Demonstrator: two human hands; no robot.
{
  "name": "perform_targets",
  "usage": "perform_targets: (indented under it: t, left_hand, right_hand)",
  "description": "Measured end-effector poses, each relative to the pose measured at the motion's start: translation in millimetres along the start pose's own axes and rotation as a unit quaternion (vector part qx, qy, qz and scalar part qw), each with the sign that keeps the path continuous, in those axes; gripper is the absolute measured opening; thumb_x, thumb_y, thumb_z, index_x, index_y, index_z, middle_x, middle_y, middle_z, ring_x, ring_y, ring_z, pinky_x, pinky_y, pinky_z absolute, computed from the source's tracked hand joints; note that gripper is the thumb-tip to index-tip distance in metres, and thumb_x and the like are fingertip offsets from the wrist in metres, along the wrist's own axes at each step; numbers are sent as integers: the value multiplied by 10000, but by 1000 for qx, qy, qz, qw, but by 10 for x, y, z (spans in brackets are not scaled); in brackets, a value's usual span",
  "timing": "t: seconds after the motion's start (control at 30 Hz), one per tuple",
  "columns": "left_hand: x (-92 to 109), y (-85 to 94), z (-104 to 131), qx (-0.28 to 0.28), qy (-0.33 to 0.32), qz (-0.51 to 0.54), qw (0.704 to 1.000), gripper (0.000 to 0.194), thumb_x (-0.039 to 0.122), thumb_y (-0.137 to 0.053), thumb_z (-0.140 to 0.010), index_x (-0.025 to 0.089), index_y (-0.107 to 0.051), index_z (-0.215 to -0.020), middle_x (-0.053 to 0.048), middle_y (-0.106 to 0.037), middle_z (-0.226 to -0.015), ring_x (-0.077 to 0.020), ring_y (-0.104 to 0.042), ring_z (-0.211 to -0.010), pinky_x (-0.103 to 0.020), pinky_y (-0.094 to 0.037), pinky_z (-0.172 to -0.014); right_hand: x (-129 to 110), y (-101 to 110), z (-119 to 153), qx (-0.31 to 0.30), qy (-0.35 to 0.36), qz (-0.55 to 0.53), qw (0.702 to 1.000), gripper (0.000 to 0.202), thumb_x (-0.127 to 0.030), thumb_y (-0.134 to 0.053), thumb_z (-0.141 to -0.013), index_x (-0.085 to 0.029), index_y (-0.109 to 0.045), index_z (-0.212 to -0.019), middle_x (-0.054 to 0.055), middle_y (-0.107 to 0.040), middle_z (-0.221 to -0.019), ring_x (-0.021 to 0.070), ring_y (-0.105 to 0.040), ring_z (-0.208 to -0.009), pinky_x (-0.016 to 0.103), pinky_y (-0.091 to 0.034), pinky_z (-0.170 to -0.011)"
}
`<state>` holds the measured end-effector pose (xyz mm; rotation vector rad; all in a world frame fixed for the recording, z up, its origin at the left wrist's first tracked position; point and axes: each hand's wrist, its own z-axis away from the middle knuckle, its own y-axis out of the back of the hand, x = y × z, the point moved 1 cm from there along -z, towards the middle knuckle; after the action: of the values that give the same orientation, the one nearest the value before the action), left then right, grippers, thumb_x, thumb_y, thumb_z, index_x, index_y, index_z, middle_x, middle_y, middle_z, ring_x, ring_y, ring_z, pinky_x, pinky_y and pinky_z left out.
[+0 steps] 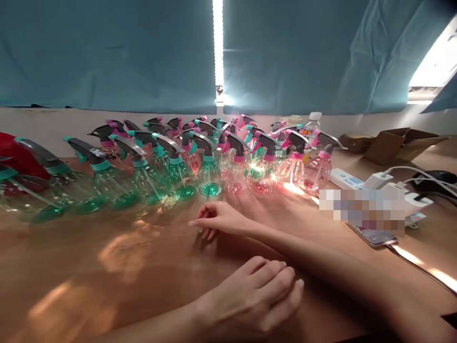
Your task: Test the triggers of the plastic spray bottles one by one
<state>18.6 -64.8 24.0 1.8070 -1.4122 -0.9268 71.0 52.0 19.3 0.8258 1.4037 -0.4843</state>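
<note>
My left hand [264, 293] is palm down low over the wooden table [150, 271], its fingers loosely bent and slightly apart, holding nothing visible. Beyond it, my right hand [219, 219] reaches in from the right, loosely open with curved fingers and no object between them. Closest ahead of the right hand stand a clear green spray bottle [210, 174] and a clear pink spray bottle [238, 174], which it does not hold. Several green bottles with grey and teal heads line the left; pink ones with grey and pink heads stand at the right.
More spray bottles stand behind the front row. At the right are a power strip [346, 179] with plugs, a phone [374, 236] with a cable, and a cardboard box [396, 147]. A red object [21, 155] lies far left. Blue-green cloth [107, 57] hangs behind.
</note>
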Motion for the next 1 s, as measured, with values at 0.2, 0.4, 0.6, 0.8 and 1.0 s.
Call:
perform_targets:
  t: [0.2,0.4,0.6,0.8,1.0]
  left_hand:
    - [-92,-175,-227,-14,-47,-79,996,307,79,-372,-1012,83,-614,-1201,-120,-630,-1158,-240,-546,-1088,-370,-469,-879]
    - [-210,-134,-289,-25,-50,-90,994,301,76,-368,-1013,71,-623,-1174,-104,-637,-1077,-203,-561,-960,-339,-472,-817]
    - [-234,-177,-411,-30,-102,-95,990,254,82,-453,-988,90,-649,-1150,-65,-630,-1034,-196,-547,-971,-331,-463,-841]
    - [-332,-138,-258,-22,-98,-118,988,269,71,-425,-990,104,-670,-1095,-88,-643,-1055,-191,-568,-953,-305,-478,-801]
    - [-272,-246,-358,-8,-150,-143,978,282,135,-446,-1005,148,-656,-1193,-84,-612,-1223,-207,-535,-1132,-309,-452,-970]
  right_hand:
    - [83,-143,-239,-112,-29,-157,981,486,-592,-761,-662,-189,-542,-822,-11,-665,-690,139,-693,-619,261,-599,-593]
    - [92,-158,-255,-130,-39,-208,969,501,-579,-797,-619,-181,-566,-817,-15,-673,-659,141,-690,-589,255,-594,-568]
    - [78,-202,-272,-144,-44,-234,960,471,-511,-837,-602,-179,-571,-804,-19,-665,-669,130,-685,-596,240,-589,-575]
    - [75,-131,-238,-147,-50,-262,953,445,-528,-801,-650,-164,-584,-785,-2,-678,-665,127,-680,-609,240,-583,-610]
    - [78,-148,-277,-159,-59,-289,942,419,-447,-850,-616,-154,-597,-776,8,-683,-671,132,-687,-629,232,-577,-610]
